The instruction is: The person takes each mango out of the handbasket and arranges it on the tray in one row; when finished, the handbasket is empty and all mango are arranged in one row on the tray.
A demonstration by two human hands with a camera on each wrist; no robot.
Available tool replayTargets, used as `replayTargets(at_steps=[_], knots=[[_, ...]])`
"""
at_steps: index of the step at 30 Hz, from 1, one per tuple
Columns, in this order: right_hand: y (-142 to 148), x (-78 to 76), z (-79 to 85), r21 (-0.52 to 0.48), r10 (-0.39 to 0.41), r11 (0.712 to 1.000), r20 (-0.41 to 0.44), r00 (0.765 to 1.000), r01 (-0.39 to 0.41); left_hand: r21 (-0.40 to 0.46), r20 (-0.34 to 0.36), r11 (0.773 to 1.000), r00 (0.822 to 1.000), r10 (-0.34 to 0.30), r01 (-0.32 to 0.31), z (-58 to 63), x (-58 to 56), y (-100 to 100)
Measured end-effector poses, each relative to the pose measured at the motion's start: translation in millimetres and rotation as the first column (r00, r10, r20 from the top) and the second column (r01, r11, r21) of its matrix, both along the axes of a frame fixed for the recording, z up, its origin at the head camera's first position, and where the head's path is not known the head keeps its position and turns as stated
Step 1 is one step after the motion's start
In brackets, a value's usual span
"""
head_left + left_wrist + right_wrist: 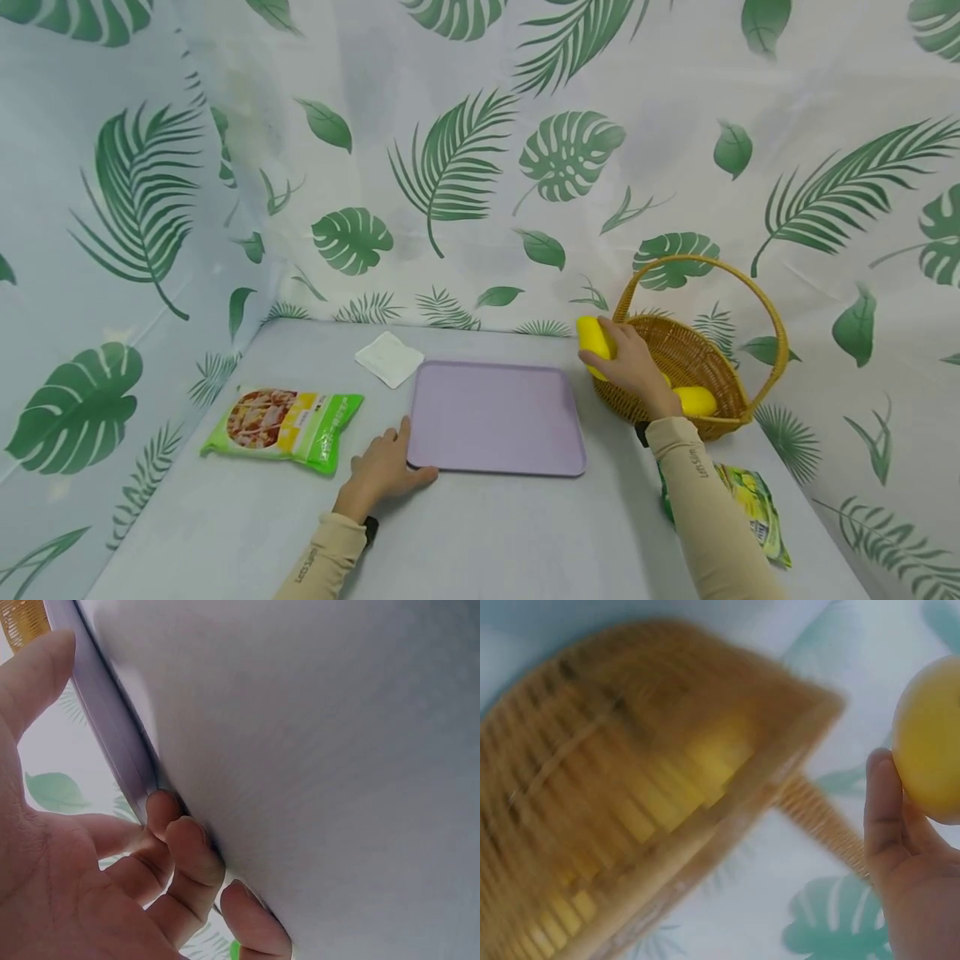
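My right hand holds a smooth yellow oblong fruit above the left rim of a wicker basket. In the right wrist view, fingers press against the rounded fruit, partly cut off by the frame. Another yellow fruit lies inside the basket, and yellow shows through its weave in the right wrist view. My left hand rests spread at the near left corner of a light purple tray. Its thumb touches the tray's rim in the left wrist view.
A green food bag lies left of the tray. Behind the tray's left corner is a white square packet. Another green bag sits near the right forearm, partly covered by it. A leaf-patterned curtain borders the table.
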State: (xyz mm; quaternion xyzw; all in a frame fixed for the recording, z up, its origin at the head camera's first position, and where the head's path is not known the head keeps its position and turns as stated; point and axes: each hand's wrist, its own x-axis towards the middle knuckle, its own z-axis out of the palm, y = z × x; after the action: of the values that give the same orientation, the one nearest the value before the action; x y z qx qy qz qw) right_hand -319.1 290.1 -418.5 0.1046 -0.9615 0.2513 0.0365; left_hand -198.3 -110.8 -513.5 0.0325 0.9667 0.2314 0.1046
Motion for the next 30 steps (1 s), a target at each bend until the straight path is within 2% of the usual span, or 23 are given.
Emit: replayTargets(at_steps=[7,12,18,30], knots=[[-25.9,3.4,-3.8,-0.006,0.025,1.000,-0.023,0.999,-0.025,0.008,-0.005,1.000,1.000,-0.001,0.001,0.9,0.6,-0.5],[-36.7,6.6,-6.6,-0.034,0.047,0.998,-0.024,0.999,-0.048,0.015,-0.006,1.000,1.000,-0.001,0.001,0.5,0.7,-0.7],[-45.8,10.6,-8.9,-0.041,0.083,0.995,-0.064,0.994,-0.085,0.008,0.000,1.000,1.000,0.002,-0.002,-0.3,-0.5,-1.3],[-68.5,16.6,-26.0,-0.036,0.101,0.994,0.004,0.995,-0.101,0.001,0.005,1.000,1.000,0.003,-0.003,-0.2,0.3,-0.2]])
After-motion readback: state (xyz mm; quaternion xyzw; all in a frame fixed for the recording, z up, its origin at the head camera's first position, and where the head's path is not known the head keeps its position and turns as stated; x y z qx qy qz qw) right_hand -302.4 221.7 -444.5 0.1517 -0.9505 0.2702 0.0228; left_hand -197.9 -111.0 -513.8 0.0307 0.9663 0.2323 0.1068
